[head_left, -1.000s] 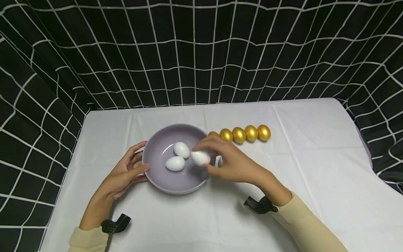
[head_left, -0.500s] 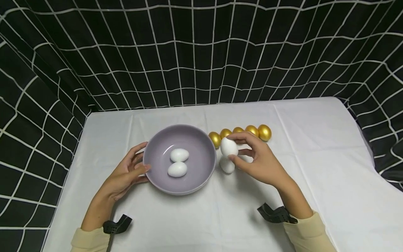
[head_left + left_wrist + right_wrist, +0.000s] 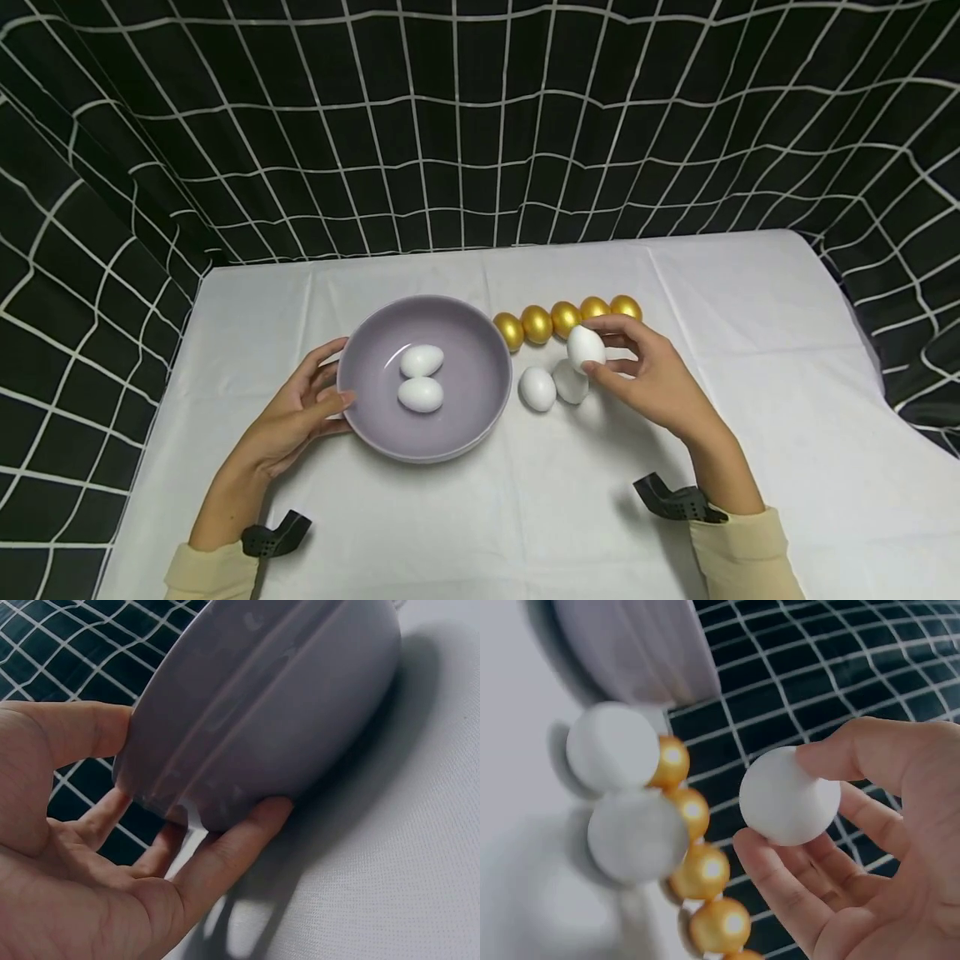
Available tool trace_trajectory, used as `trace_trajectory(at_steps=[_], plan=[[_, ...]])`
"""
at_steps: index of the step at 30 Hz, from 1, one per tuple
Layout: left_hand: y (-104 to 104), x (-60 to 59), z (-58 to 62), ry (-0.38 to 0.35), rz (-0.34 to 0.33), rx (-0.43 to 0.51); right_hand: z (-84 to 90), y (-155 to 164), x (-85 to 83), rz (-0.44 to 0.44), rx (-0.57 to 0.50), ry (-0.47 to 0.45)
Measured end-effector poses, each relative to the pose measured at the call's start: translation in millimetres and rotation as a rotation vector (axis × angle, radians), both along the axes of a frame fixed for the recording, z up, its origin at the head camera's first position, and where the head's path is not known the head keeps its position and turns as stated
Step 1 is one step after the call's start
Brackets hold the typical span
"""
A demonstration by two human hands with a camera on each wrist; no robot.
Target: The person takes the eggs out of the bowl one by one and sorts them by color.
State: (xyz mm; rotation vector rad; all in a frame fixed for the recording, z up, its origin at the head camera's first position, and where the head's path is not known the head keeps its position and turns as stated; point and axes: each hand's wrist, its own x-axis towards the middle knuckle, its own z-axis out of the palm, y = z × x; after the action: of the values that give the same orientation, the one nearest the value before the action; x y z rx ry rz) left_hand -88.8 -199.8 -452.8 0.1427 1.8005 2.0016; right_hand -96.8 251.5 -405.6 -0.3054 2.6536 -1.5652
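Observation:
My left hand (image 3: 303, 408) holds the mauve bowl (image 3: 468, 425) at its left side; in the left wrist view the thumb lies at the rim and fingers touch the outer wall. Inside the bowl are two white eggs, an upper egg (image 3: 422, 361) and a lower egg (image 3: 421, 395). To the right of the bowl, my right hand (image 3: 651, 379) pinches a white egg (image 3: 584, 348) between thumb and fingers, raised above the table. Two more white eggs, a left egg (image 3: 537, 389) and a right egg (image 3: 571, 382), sit side by side on the cloth below it.
Behind the white eggs runs a row of several golden eggs (image 3: 536, 324), its right end partly covered by my right hand. White cloth (image 3: 450, 533) covers the table. A black curtain with white grid lines (image 3: 480, 125) hangs around the back and sides.
My right hand has lifted the white egg out of the bowl and carried it right, over the white eggs on the table. The left hand stays on the bowl.

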Motion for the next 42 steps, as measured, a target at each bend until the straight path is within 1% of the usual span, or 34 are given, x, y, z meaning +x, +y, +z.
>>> trace_trajectory(at_steps=[5,9,12,14,21,28,32,36,42], plan=[[1.0,-1.4,2.0,0.002,-0.001,-0.008,-7.1,10.2,-3.5,-0.033,0.033,-0.067],[1.3,-1.1,2.1,0.003,-0.002,-0.010,-11.6,15.6,-5.4,-0.037,0.105,-0.103],[1.3,0.0,1.7,0.002,0.003,-0.016,-14.7,17.8,-5.8,-0.034,0.162,-0.111],[0.9,0.6,1.4,0.001,0.006,-0.019,-16.4,18.5,-6.1,-0.031,0.191,-0.107],[1.0,1.2,1.4,0.000,0.007,-0.011,-21.2,20.2,-6.9,-0.004,0.242,-0.084],[1.1,0.2,0.4,0.004,0.003,-0.003,-25.5,20.6,-5.1,0.010,0.241,-0.069],[1.1,0.1,1.2,0.003,0.005,-0.002,-25.3,19.0,-4.1,0.025,0.241,-0.040],[1.2,0.4,1.9,0.005,0.004,-0.001,-25.4,18.0,-3.3,0.033,0.280,-0.020],[1.2,1.0,3.2,0.006,0.002,-0.002,-22.4,17.7,-1.5,0.052,0.303,-0.038]])
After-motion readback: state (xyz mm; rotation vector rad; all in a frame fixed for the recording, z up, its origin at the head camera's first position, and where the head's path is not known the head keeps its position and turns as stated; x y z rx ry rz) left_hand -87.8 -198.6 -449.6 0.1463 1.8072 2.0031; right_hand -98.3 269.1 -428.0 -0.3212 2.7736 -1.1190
